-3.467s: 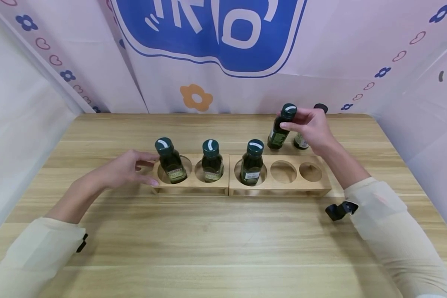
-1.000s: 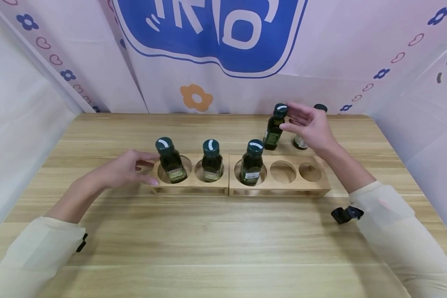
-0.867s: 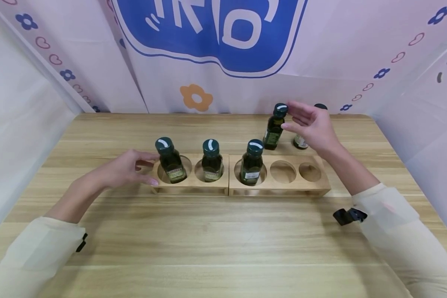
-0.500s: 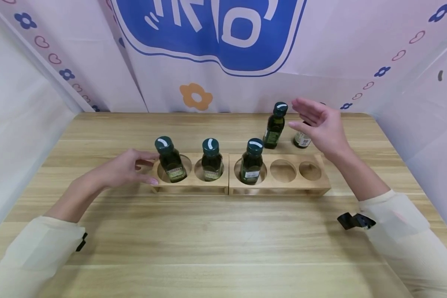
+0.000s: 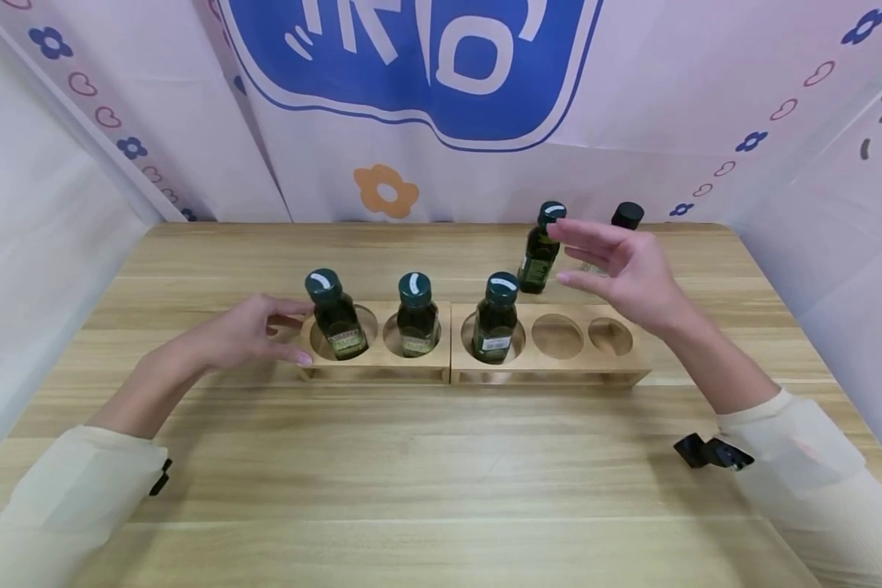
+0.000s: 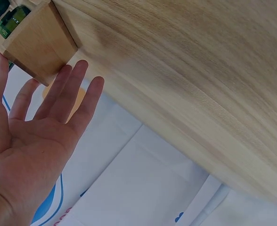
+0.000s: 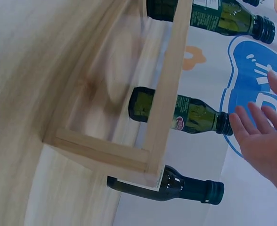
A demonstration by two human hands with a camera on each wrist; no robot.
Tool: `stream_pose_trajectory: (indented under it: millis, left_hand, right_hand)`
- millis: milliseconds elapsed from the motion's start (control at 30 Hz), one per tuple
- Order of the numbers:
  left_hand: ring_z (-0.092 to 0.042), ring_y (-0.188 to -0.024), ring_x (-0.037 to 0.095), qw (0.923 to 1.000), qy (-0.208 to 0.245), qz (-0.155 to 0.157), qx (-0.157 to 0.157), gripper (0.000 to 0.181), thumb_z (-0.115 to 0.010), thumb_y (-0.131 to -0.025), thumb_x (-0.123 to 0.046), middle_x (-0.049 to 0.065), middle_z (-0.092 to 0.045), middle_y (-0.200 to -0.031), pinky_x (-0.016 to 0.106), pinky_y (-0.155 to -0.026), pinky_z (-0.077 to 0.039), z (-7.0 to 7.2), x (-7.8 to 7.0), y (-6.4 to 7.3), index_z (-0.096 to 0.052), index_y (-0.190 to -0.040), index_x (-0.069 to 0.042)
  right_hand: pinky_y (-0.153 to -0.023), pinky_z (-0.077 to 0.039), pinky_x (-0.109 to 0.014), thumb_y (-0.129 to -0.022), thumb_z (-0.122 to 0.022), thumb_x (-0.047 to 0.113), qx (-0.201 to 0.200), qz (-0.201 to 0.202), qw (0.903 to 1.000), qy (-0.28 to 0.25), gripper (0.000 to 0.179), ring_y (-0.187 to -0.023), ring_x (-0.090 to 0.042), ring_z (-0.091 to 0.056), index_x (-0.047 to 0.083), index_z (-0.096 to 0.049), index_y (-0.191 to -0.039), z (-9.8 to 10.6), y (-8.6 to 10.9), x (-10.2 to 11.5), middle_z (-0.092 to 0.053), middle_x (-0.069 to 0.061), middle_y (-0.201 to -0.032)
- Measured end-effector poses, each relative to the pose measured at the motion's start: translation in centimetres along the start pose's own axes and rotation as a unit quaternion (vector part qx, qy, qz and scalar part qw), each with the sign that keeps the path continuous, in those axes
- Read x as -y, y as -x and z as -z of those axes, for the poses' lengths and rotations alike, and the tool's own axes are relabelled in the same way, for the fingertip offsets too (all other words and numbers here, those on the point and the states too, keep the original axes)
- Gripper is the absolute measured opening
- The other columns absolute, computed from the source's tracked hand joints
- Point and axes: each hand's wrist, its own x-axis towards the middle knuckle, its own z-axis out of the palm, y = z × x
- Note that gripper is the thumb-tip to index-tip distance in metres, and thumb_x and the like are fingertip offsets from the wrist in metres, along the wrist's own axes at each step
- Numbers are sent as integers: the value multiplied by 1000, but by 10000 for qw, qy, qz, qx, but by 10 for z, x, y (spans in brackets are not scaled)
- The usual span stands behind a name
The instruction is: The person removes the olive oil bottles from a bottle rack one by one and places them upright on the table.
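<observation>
My left hand [image 5: 246, 335] touches the left end of the wooden bottle rack [image 5: 382, 376], its fingers fairly straight against the end panel in the left wrist view. Three dark green bottles with green caps stand in the rack: one left [image 5: 340, 322], one centre [image 5: 419, 322], one right [image 5: 496, 327]. Behind the rack, a similar green bottle [image 5: 538, 265] stands on the table. My right hand [image 5: 632, 273] is spread beside its cap, holding nothing; whether fingertips touch is unclear. A black-capped bottle [image 5: 628, 215] stands farther right, its body mostly covered by that hand.
Two rack holes on the right hold no bottle: a middle hole [image 5: 559, 336] and an end hole [image 5: 612, 336]. The wooden table [image 5: 412, 474] reaches back to a printed white backdrop [image 5: 301, 163], which also lines both sides.
Earlier my right hand gripped the green bottle behind the rack; it now stands slightly farther left, let go. The hand drew off rightward, then came back lower. My left hand has stayed put.
</observation>
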Motion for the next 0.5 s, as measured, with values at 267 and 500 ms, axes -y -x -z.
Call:
stream_pose_trajectory:
  millis: [267, 500]
  left_hand:
    - [-56, -125, 57, 10000, 2, -44, 14, 70, -84, -88, -10, 36, -48, -148, 70, -105, -44, 0, -1, 1, -50, -144, 15]
    - [-56, -125, 58, 10000, -7, -28, 8, 71, -84, -87, -9, 38, -48, -147, 69, -105, -44, 0, 0, 1, -49, -143, 18]
  right_hand:
    - [-109, -49, -30, -81, -74, -23, 570, 279, 9979, 151, 59, -129, -15, -62, -12, -59, -137, -5, 5, 1, -61, -25, -141]
    - [-107, -51, -30, -81, -76, -22, 868, 431, 9953, -70, 59, -128, -17, -64, -13, -59, -137, -11, 6, -2, -66, -17, -139]
